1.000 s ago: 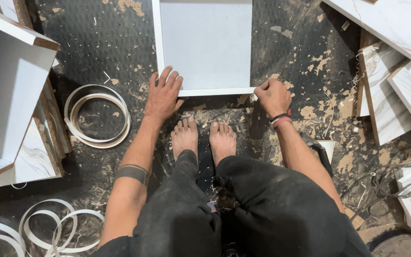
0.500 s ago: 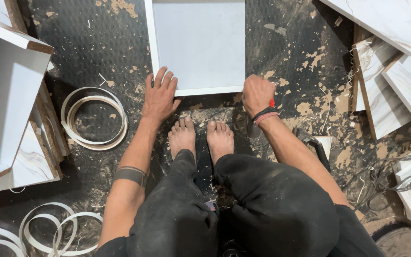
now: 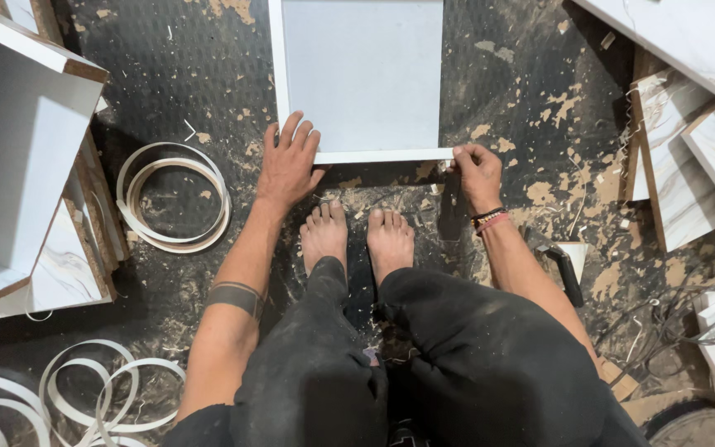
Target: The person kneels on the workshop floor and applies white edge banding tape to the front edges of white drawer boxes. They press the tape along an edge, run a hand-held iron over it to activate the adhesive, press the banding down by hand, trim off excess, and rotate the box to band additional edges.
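A grey square panel [image 3: 362, 74] with white edging lies on the dusty floor [image 3: 192, 74] at twelve o'clock. The left hand [image 3: 287, 161] rests flat, fingers spread, on its seven-o'clock corner — the right hand [image 3: 475, 170] pinches its five-o'clock corner.

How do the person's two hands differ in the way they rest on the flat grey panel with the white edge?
The left hand lies flat with fingers spread over the near left corner of the flat grey panel; the right hand is curled, fingertips pinching the white edge at the near right corner. The right wrist wears bands; the left wrist is bare. Both touch the panel's near edge.
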`<action>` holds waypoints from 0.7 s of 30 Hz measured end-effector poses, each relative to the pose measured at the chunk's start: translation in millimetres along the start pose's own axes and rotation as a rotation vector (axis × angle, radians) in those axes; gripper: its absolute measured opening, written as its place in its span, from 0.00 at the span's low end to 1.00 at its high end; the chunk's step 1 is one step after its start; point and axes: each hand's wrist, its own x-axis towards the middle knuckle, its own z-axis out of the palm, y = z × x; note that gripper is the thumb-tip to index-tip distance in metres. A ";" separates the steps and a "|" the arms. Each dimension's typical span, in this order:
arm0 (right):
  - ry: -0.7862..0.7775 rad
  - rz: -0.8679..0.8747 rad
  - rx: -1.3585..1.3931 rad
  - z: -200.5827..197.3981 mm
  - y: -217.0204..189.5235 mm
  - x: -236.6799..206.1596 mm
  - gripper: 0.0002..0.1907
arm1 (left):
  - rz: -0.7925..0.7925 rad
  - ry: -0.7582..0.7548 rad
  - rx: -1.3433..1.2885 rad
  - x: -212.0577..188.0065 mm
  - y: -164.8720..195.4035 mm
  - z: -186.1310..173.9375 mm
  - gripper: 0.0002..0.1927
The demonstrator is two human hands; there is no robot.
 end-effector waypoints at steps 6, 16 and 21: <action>0.349 0.167 -0.057 15.4 15.2 -10.0 0.15 | 0.011 0.001 0.057 4.3 -0.7 -5.4 0.36; -0.181 -0.746 -1.095 118.7 -24.1 28.0 0.13 | 0.158 -0.010 0.109 42.1 42.6 19.3 0.42; -0.311 -0.635 -1.396 114.4 -13.2 39.6 0.21 | 0.168 0.005 0.095 35.1 33.2 27.0 0.40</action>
